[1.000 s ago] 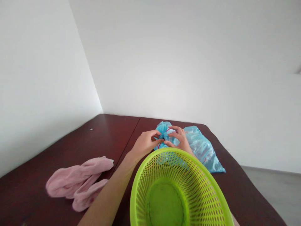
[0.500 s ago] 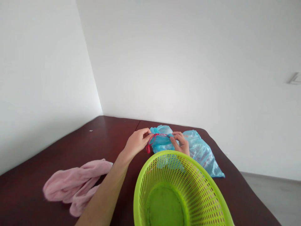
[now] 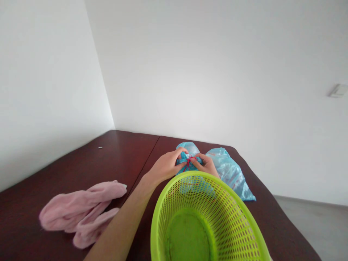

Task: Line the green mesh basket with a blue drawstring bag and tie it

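Beyond the basket, a blue plastic bag [image 3: 188, 146] lies with its neck gathered and a red string [image 3: 189, 158] tied around it. My left hand [image 3: 172, 162] has its thumb and fingers curled on the left side of the neck. From the right, my right hand [image 3: 208, 166] pinches the red string close to the knot; its lower part is behind the basket rim. The fingertips of both hands are close together, and the exact grip is partly hidden. A second blue plastic bag [image 3: 231, 171], filled and see-through, sits just right of my right hand.
A green mesh plastic basket [image 3: 155, 221] stands at the front, tilted so I see its inside. Pink fluffy cloth [image 3: 78, 210] lies left of my forearm. A small white scrap [image 3: 100, 147] is far left on the dark red table [image 3: 127, 152]. White walls border the table.
My hands have drawn together at the bag's neck. The red string, stretched between them before, is now bunched at the knot. The view has shifted slightly.
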Available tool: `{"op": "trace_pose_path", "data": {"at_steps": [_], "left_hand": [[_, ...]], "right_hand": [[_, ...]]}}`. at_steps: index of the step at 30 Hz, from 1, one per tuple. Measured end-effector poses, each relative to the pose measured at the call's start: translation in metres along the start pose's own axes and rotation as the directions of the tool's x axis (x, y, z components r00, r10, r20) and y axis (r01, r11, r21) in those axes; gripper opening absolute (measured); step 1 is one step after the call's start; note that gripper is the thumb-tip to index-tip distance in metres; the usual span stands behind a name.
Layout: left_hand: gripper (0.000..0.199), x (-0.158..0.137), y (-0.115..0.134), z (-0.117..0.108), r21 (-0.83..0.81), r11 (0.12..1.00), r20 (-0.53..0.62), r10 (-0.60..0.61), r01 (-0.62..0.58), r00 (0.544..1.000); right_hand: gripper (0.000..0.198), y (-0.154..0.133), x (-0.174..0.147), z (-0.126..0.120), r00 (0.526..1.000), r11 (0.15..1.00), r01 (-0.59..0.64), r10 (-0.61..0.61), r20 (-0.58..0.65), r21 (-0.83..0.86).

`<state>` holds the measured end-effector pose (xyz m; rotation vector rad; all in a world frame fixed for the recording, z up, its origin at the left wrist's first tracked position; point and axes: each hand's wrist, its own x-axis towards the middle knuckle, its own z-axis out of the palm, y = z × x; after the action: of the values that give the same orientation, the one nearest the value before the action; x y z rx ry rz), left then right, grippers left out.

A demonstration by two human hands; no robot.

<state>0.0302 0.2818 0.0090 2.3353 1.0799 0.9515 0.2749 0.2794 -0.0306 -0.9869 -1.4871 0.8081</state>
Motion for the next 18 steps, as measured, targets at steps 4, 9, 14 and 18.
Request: {"op": "trace_pose_path", "data": {"at_steps": [4, 9, 14, 18], "left_hand": [[0.025, 0.002, -0.003, 0.0, 0.083, 0.996, -0.013, 0.023, -0.022, 1.0], [0.026, 0.003, -0.004, -0.008, 0.226, 0.965, -0.159, -0.1, 0.135, 0.982], [0.039, 0.003, -0.002, -0.008, 0.254, 0.948, -0.16, -0.157, 0.194, 0.975], [0.023, 0.003, -0.011, -0.013, 0.246, 0.92, -0.235, -0.249, 0.305, 0.94]], "right_hand": [[0.051, 0.004, 0.004, -0.005, 0.993, 0.999, 0.026, -0.021, -0.112, 0.036], [0.056, 0.011, 0.008, -0.016, 0.96, 0.988, 0.025, 0.019, -0.281, 0.152], [0.05, 0.021, 0.011, -0.014, 0.949, 0.932, -0.055, 0.161, -0.271, 0.36], [0.048, 0.023, 0.015, -0.024, 0.947, 0.87, -0.063, 0.207, -0.246, 0.489]]}}
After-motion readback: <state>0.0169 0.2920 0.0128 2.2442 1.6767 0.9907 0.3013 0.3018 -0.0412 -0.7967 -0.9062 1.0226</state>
